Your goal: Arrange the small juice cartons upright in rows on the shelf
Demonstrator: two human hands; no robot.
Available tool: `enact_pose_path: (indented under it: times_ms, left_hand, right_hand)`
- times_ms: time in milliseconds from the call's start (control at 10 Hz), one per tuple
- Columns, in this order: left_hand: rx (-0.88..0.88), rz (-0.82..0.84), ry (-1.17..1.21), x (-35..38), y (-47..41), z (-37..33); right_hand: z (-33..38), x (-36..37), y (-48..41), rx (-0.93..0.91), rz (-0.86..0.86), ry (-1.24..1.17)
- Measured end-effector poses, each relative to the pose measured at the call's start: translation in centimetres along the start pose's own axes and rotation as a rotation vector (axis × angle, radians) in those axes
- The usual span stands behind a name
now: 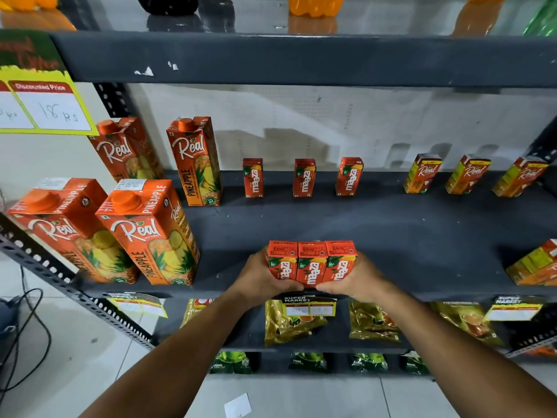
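Three small red Maaza cartons (pixel 312 263) stand upright, pressed side by side, at the front edge of the dark grey shelf (pixel 391 236). My left hand (pixel 259 282) clasps the left end of this group and my right hand (pixel 352 282) clasps the right end, with fingertips meeting under the middle carton. Three more Maaza cartons (pixel 304 178) stand upright and spaced apart in a row at the back of the same shelf. To their right, three small Real cartons (pixel 468 175) stand in a back row.
Tall Real pineapple cartons (pixel 144 230) fill the shelf's left end, front and back. A small carton (pixel 536 267) lies at the front right. Price tags (pixel 310 307) hang on the shelf lip. Gold pouches (pixel 289 324) sit on the shelf below; bottles stand above.
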State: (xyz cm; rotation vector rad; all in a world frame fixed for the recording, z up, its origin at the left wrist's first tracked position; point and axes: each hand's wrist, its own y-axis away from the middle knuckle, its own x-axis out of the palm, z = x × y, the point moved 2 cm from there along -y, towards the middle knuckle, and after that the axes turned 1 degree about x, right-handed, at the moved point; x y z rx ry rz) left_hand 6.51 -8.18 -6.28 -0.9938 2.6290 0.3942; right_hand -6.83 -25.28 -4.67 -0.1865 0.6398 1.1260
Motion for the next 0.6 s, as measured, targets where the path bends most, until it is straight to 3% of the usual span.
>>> enact_pose_path:
  times_ms: [500,600]
  left_hand:
    - [-0.004,-0.001,-0.030,-0.3,0.9,-0.7]
    - [0.182,-0.148,-0.258,-0.8,3.1,-1.5]
  right_hand:
    - [0.1,-0.6,1.2,-0.002,0.057,-0.057]
    - [-2.1,-2.2,7.5,-0.137,-0.219,-0.079]
